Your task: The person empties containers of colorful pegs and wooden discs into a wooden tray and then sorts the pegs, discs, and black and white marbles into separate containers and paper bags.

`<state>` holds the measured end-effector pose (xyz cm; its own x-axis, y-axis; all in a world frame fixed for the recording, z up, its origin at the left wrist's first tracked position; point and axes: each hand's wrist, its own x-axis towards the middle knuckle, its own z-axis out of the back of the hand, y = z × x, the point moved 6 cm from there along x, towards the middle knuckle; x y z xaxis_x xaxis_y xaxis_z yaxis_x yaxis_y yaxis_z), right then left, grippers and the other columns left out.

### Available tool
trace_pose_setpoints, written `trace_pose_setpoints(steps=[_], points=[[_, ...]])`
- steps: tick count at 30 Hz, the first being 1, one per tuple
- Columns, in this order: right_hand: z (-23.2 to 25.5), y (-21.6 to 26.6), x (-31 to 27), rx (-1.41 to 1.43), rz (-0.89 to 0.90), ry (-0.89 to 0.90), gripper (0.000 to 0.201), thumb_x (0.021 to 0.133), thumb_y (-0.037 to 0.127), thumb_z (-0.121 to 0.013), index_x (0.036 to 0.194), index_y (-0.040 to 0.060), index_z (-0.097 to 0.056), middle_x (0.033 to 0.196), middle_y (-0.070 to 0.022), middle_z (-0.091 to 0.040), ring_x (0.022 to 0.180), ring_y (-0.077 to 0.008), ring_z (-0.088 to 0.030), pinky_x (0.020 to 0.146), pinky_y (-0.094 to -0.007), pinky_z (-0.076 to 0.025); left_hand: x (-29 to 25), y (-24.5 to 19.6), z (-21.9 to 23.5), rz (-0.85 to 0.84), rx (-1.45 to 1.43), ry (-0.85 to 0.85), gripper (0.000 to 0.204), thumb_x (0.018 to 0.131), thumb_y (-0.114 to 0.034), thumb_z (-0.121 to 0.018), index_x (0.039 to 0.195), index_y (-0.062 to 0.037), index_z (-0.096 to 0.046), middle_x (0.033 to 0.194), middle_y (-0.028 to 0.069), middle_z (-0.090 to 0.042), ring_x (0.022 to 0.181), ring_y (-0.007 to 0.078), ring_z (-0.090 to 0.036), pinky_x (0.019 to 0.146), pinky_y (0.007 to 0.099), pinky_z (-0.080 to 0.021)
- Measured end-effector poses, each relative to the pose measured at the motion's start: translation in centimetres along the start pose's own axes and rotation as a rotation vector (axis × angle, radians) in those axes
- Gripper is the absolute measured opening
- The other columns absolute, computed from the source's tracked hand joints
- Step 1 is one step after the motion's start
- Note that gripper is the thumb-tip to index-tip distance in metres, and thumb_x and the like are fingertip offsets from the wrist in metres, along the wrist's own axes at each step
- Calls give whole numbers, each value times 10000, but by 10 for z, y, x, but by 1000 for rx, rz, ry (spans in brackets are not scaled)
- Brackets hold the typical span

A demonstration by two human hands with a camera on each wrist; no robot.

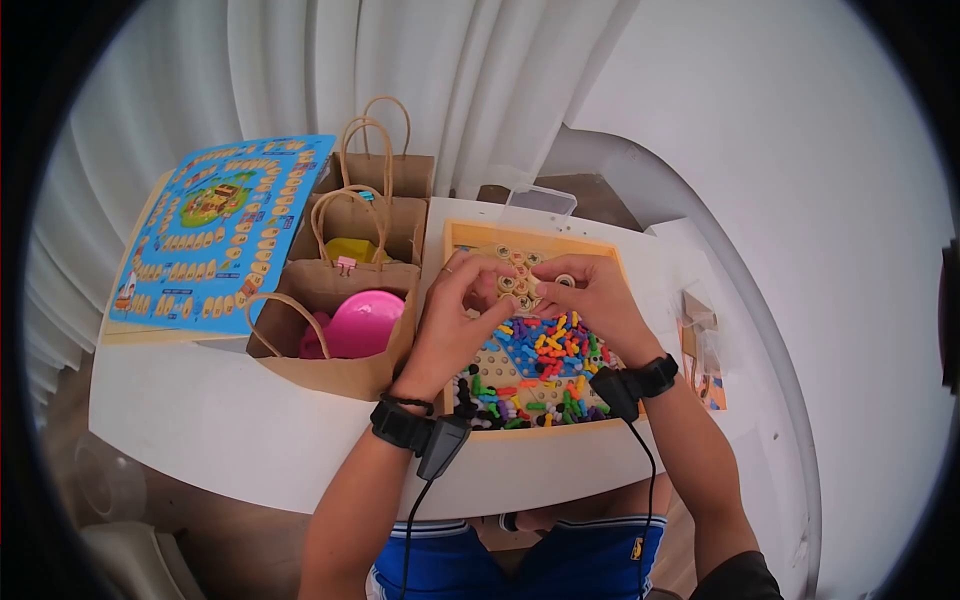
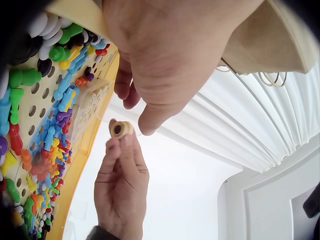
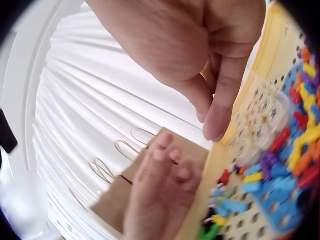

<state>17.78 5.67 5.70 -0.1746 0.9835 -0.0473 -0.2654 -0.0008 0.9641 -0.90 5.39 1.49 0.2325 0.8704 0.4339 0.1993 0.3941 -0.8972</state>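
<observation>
Between right thumb and fingers, my right hand (image 1: 598,297) pinches a small round wooden game piece (image 2: 119,130) with a dark mark on its face, held up over the board. My left hand (image 1: 462,312) hovers across from it, fingers loosely bent and thumb apart, with nothing visible in its grasp. Below and between the hands, a clear plastic box (image 3: 286,102) holds several round pieces with dark symbols. It stands in a yellow-rimmed wooden tray (image 1: 612,238), beside many coloured pegs (image 1: 560,345) scattered on a board with holes.
Left of the tray stand paper bags (image 1: 340,372) with handles, one holding a pink bowl-like thing (image 1: 366,322). A blue game board (image 1: 170,270) leans behind them. A clear lid (image 1: 542,200) lies beyond the tray, and small packets (image 1: 702,345) lie to the right on the white table (image 1: 250,440).
</observation>
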Motion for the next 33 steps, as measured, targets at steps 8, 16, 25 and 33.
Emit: trace_pose_setpoints(steps=[8, 16, 25, 33], points=[[-2, -14, 18, -423, 115, -50, 231, 911, -6, -724, 1125, -87, -693, 993, -142, -763, 714, -186, -757, 649, -295, -606, 0, 4, 1, -1, -22, -38, 193, 930, 49, -662, 1099, -38, -627, 1012, -6, -454, 854, 55, -564, 749, 213, -498], [-8, -11, 20, -458, 196, -63, 166, 902, 10, -732, 1051, -39, -680, 981, -151, -753, 681, -202, -752, 625, -308, -593, 0, 9, 2, -11, -30, -36, 186, 935, 54, -625, 1094, -43, -616, 986, -6, -448, 821, 67, -594, 741, 219, -493], [-3, -1, -4, -587, -4, -32, 108, 879, 40, -762, 927, -8, -678, 742, -109, -713, 680, -212, -747, 597, -324, -559, -1, 13, 3, -3, -11, -38, 194, 928, 69, -595, 1084, -45, -609, 973, -8, -442, 826, 66, -594, 747, 223, -494], [-18, -4, 2, -848, 364, 6, 137, 868, 45, -764, 984, -16, -721, 783, -136, -727, 645, -195, -714, 599, -325, -544, 0, 12, 3, -3, 2, -28, 212, 921, 87, -589, 1086, -43, -612, 987, -9, -445, 874, 62, -586, 782, 220, -502]])
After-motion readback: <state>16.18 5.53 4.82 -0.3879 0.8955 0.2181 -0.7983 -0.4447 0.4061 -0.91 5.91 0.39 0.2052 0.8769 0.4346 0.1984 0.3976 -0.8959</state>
